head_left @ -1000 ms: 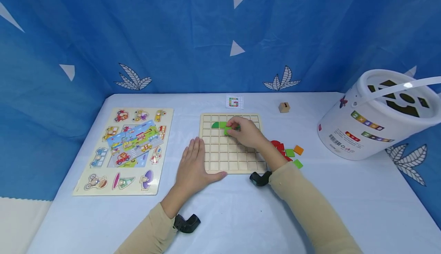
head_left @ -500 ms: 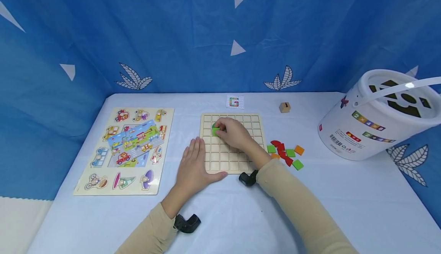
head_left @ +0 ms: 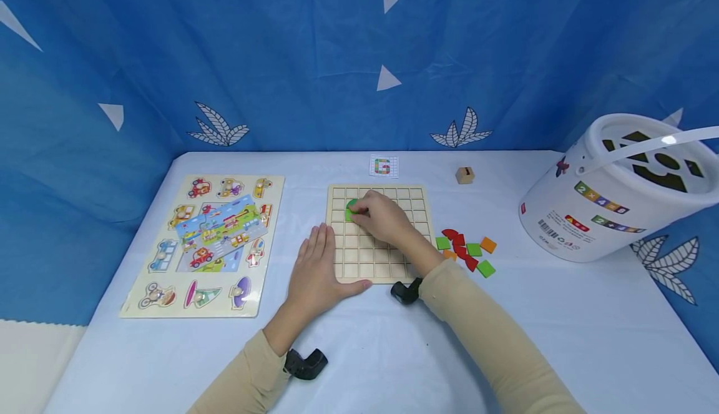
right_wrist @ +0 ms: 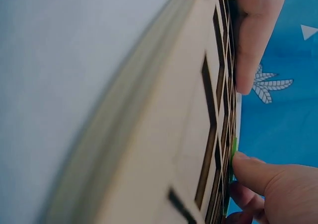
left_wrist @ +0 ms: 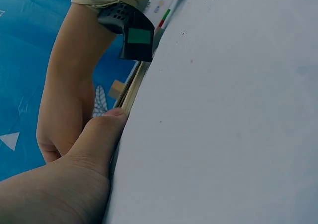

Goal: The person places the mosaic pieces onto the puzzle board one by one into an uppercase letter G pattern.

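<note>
A wooden grid board [head_left: 382, 258] lies on the white table. Over its upper left part, my right hand [head_left: 384, 217] pinches a green square tile [head_left: 349, 215] against the grid. Just above that tile sits a darker green quarter-circle tile [head_left: 352, 203]; my fingers hide the cells to its right. In the right wrist view, the right thumb [right_wrist: 253, 172] touches a green tile edge [right_wrist: 234, 147]. My left hand [head_left: 314, 270] lies with straight fingers along the board's left side, its thumb by the front edge. In the left wrist view, the left thumb [left_wrist: 102, 134] touches the board's edge.
Loose red [head_left: 459, 251], green and orange tiles lie right of the board. A pattern card [head_left: 384, 166] and a wooden cube [head_left: 464, 175] are behind it. A vehicle puzzle board [head_left: 140, 289] lies left; a white bucket [head_left: 562, 214] stands right.
My right hand has moved left across the board with the green square tile, from beside the upper row to below the quarter-circle tile. The left hand has stayed in place.
</note>
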`<state>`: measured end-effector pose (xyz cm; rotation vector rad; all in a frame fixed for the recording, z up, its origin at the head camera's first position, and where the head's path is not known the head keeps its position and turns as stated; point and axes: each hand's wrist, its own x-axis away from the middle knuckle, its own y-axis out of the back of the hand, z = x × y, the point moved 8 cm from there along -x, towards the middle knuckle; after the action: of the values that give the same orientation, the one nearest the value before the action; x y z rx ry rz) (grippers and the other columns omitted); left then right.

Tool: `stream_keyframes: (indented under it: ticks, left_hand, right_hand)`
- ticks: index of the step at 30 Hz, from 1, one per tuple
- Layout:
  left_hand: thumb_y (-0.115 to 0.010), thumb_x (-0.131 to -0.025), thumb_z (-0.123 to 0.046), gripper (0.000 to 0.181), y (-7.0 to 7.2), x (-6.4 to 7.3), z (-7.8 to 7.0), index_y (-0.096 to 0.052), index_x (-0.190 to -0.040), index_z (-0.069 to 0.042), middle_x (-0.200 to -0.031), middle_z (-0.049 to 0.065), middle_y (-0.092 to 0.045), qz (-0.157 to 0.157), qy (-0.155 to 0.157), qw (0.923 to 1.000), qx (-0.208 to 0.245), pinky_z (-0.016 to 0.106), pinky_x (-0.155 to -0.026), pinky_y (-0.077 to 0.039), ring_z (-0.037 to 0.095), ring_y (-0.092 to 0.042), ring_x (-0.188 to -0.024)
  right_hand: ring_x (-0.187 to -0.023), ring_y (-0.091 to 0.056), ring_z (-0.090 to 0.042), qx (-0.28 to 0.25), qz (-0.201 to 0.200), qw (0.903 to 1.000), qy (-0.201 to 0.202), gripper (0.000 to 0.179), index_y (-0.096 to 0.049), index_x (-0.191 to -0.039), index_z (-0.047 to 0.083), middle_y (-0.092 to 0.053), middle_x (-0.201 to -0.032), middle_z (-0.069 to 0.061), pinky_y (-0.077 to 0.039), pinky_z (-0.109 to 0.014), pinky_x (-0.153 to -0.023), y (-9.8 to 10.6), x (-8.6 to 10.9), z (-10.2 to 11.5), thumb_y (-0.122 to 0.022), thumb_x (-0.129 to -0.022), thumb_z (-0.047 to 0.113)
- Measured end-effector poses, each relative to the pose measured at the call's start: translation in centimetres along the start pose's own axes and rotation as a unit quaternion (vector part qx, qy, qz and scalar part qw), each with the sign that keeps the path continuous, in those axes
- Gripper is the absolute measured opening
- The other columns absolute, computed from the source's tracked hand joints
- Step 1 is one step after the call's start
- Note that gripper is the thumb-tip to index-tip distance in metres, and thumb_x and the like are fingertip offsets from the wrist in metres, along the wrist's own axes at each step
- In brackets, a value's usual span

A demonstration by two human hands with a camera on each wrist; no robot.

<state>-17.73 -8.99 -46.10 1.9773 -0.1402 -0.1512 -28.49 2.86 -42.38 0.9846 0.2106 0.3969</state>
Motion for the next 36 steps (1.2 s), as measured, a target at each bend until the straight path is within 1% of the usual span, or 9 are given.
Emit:
stream_keyframes:
  ticks: [6, 11, 13, 15, 19, 22, 27, 32, 36]
  left_hand:
    - [-0.060, -0.068, -0.086, 0.134, -0.1, -0.1, 0.0, -0.013, -0.158, 0.001, -0.166, 0.018, -0.011, 0.003, 0.002, 1.0000, -0.001, 0.048, -0.126, -0.013, 0.031, -0.006, -0.156]
    - [-0.062, -0.067, -0.086, 0.135, -0.1, -0.1, 0.0, -0.013, -0.157, 0.002, -0.167, 0.017, -0.011, 0.003, 0.004, 1.0000, 0.001, 0.048, -0.126, -0.012, 0.032, -0.006, -0.156]
    - [-0.062, -0.067, -0.086, 0.135, -0.1, -0.1, -0.1, -0.013, -0.158, 0.002, -0.167, 0.017, -0.010, 0.004, 0.006, 1.0000, 0.004, 0.048, -0.126, -0.012, 0.031, -0.006, -0.156]
    - [-0.062, -0.067, -0.086, 0.135, -0.1, -0.1, -0.1, -0.013, -0.157, 0.002, -0.167, 0.017, -0.010, 0.004, 0.006, 1.0000, 0.007, 0.048, -0.126, -0.012, 0.031, -0.005, -0.156]
    - [-0.062, -0.067, -0.086, 0.135, -0.1, -0.1, 0.0, -0.012, -0.158, 0.001, -0.167, 0.017, -0.009, 0.007, 0.008, 0.9999, 0.009, 0.048, -0.126, -0.011, 0.031, -0.004, -0.156]
    - [-0.063, -0.067, -0.085, 0.135, 0.0, 0.0, 0.0, -0.012, -0.158, 0.001, -0.167, 0.017, -0.009, 0.005, 0.008, 0.9999, 0.012, 0.049, -0.126, -0.011, 0.031, -0.004, -0.156]
    - [-0.063, -0.068, -0.085, 0.135, 0.0, 0.0, -0.1, -0.012, -0.158, 0.001, -0.167, 0.017, -0.009, 0.006, 0.009, 0.9999, 0.013, 0.049, -0.126, -0.011, 0.031, -0.003, -0.156]
    - [-0.063, -0.068, -0.085, 0.134, 0.0, -0.1, 0.0, -0.013, -0.158, 0.001, -0.167, 0.017, -0.010, 0.007, 0.009, 0.9998, 0.014, 0.049, -0.126, -0.011, 0.031, -0.004, -0.156]
    - [-0.061, -0.068, -0.087, 0.134, -0.2, -0.1, 0.1, -0.013, -0.158, 0.000, -0.167, 0.016, -0.008, 0.012, 0.012, 0.9998, 0.010, 0.048, -0.126, -0.011, 0.030, -0.003, -0.156]
  right_hand:
    - [-0.088, -0.059, -0.014, -0.002, 0.019, 0.9998, 0.010, 0.020, -0.076, -0.113, 0.017, -0.065, -0.103, 0.002, -0.052, -0.031, -0.080, 1.0, 1.0, 0.1, -0.068, -0.095, 0.020]
    - [-0.093, -0.057, -0.019, -0.014, 0.018, 0.9996, -0.013, 0.028, -0.070, -0.123, 0.018, -0.064, -0.104, 0.001, -0.051, -0.037, -0.085, 2.7, 2.6, -1.3, -0.067, -0.095, 0.022]
    - [-0.095, -0.056, -0.020, -0.017, 0.016, 0.9995, -0.023, 0.030, -0.069, -0.124, 0.019, -0.064, -0.105, 0.000, -0.050, -0.038, -0.086, 3.5, 3.4, -2.2, -0.068, -0.095, 0.023]
    - [-0.094, -0.055, -0.021, -0.019, 0.014, 0.9991, -0.035, 0.031, -0.068, -0.125, 0.019, -0.064, -0.104, 0.000, -0.049, -0.037, -0.082, 4.4, 4.3, -3.3, -0.068, -0.095, 0.023]
    - [-0.085, -0.053, -0.022, -0.015, 0.008, 0.9978, -0.063, 0.035, -0.065, -0.128, 0.018, -0.064, -0.102, -0.002, -0.048, -0.032, -0.067, 6.3, 6.1, -6.0, -0.069, -0.094, 0.024]
    - [-0.082, -0.053, -0.022, -0.004, 0.003, 0.9962, -0.087, 0.040, -0.063, -0.131, 0.017, -0.064, -0.101, -0.004, -0.049, -0.028, -0.060, 7.6, 7.8, -8.0, -0.071, -0.092, 0.024]
    - [-0.086, -0.055, -0.023, 0.028, 0.002, 0.9917, -0.125, 0.044, -0.061, -0.134, 0.015, -0.064, -0.100, -0.007, -0.052, -0.026, -0.063, 9.3, 11.1, -11.0, -0.072, -0.092, 0.024]
    - [-0.090, -0.056, -0.024, 0.045, 0.011, 0.9863, -0.158, 0.046, -0.061, -0.134, 0.011, -0.064, -0.100, -0.009, -0.054, -0.030, -0.069, 10.3, 14.0, -13.5, -0.073, -0.091, 0.023]
    - [-0.090, -0.055, -0.024, 0.055, 0.010, 0.9837, -0.171, 0.048, -0.061, -0.133, 0.011, -0.064, -0.097, -0.009, -0.051, -0.030, -0.070, 10.8, 15.7, -15.0, -0.074, -0.089, 0.024]
